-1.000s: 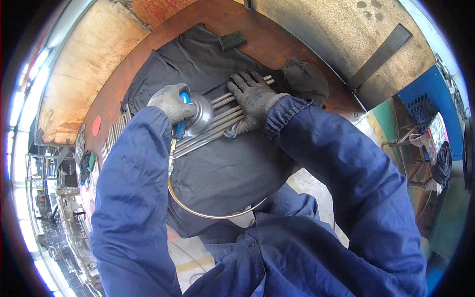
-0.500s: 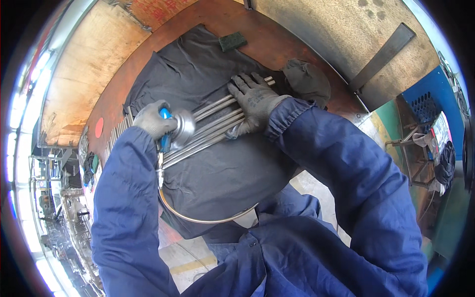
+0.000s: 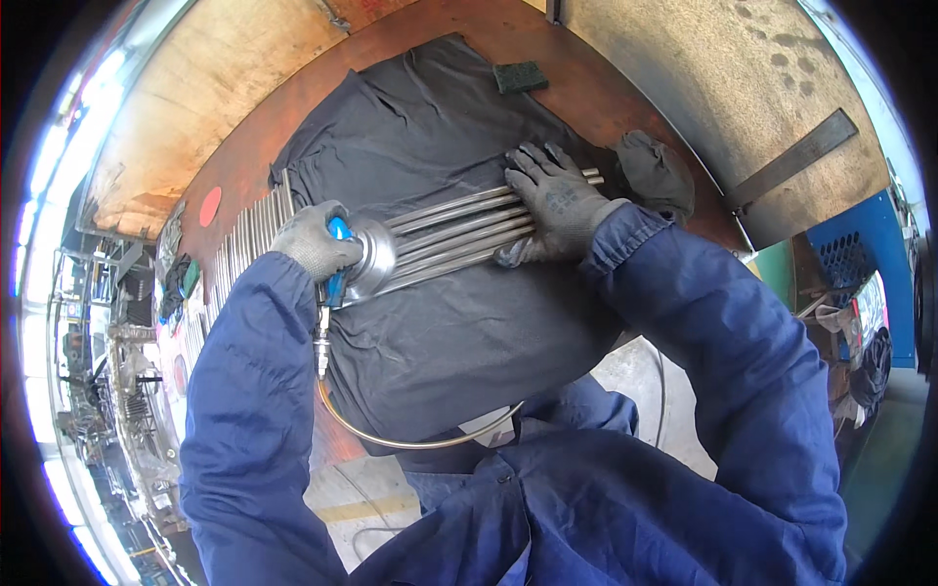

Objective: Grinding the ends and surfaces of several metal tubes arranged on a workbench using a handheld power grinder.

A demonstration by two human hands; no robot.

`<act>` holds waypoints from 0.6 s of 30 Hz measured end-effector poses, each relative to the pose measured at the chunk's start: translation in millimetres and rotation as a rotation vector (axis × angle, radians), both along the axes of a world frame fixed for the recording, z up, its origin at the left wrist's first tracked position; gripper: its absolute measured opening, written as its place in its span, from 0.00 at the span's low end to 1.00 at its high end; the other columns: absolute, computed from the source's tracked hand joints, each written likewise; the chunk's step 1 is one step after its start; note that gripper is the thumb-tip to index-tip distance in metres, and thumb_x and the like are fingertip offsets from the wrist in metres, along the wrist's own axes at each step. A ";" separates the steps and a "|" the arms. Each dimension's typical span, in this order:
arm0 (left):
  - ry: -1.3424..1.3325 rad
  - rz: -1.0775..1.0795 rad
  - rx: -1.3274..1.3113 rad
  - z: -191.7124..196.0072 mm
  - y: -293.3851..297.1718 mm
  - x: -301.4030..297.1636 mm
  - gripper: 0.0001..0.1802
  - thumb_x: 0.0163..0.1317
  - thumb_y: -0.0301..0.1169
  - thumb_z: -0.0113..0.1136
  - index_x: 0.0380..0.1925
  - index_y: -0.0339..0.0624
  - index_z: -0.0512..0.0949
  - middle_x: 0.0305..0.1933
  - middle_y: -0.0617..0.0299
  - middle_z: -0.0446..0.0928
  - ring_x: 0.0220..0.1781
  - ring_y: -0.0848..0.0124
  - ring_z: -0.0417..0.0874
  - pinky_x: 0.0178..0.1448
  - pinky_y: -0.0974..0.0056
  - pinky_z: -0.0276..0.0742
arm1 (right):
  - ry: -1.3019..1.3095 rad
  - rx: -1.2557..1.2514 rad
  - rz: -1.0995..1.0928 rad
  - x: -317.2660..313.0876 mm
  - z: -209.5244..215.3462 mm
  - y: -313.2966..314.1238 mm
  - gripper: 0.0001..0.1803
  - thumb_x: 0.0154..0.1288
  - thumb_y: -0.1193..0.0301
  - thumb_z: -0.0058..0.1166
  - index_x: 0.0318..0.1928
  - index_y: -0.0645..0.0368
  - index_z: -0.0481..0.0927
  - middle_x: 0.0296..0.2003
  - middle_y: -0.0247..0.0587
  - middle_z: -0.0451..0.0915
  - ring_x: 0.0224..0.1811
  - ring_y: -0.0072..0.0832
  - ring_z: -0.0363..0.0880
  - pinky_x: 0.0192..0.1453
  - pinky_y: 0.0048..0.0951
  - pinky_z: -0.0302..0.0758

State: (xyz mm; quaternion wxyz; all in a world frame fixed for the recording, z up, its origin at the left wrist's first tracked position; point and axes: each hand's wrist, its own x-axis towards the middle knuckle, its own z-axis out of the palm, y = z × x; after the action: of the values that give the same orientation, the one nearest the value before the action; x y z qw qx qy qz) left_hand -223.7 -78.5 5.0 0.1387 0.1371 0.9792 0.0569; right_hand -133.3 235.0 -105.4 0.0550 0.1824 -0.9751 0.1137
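My gloved left hand (image 3: 315, 242) is closed around a blue-bodied air sander (image 3: 339, 230). The sander's round silvery disc (image 3: 374, 260) rests over the left part of a row of several shiny metal rods (image 3: 459, 234). Fingers spread, my gloved right hand (image 3: 559, 203) lies flat across the rods near their right ends, holding nothing in its fingers. The rods lie side by side on a dark cloth (image 3: 440, 337). A hose (image 3: 420, 444) runs from the sander's fitting and curves toward my body. The disc and my left hand hide the rods' left ends.
More metal rods (image 3: 244, 234) stand in a row left of the cloth. A dark green scouring pad (image 3: 520, 77) and a crumpled dark cloth (image 3: 653, 176) lie on the reddish-brown table (image 3: 576, 59). Boards border the far side, one with a metal bar (image 3: 796, 156).
The view has shifted, so the table contents appear farther right. Along the rods, the sander in my left hand has moved left, away from my right hand, which stays on the rods.
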 end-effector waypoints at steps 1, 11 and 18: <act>-0.012 0.007 -0.007 2.0 4.3 -0.2 0.28 0.44 0.39 0.70 0.48 0.40 0.81 0.40 0.46 0.84 0.44 0.57 0.87 0.51 0.58 0.80 | 0.008 -0.010 -0.009 -0.2 1.8 -4.1 0.62 0.47 0.29 0.63 0.68 0.69 0.67 0.72 0.63 0.62 0.79 0.53 0.52 0.82 0.55 0.45; -0.021 0.049 0.073 -5.5 -25.8 -12.6 0.29 0.44 0.43 0.70 0.47 0.40 0.82 0.40 0.47 0.84 0.45 0.56 0.87 0.52 0.58 0.80 | 0.020 -0.036 0.093 -12.9 -1.8 -10.3 0.61 0.47 0.27 0.62 0.66 0.68 0.70 0.69 0.56 0.68 0.77 0.48 0.59 0.81 0.54 0.51; -0.134 0.081 0.074 -2.4 -29.2 -15.3 0.31 0.43 0.42 0.72 0.49 0.38 0.82 0.40 0.49 0.85 0.43 0.58 0.87 0.52 0.59 0.80 | 0.089 -0.099 0.196 -15.5 -5.1 -5.2 0.58 0.50 0.29 0.61 0.65 0.67 0.71 0.69 0.57 0.68 0.76 0.48 0.60 0.80 0.56 0.52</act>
State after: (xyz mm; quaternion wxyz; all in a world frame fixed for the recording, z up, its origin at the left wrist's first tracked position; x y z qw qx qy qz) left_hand -238.9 -107.7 2.6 0.1961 0.0985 0.9697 0.1077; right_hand -148.8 229.9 -110.5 0.0955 0.2790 -0.9423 0.1582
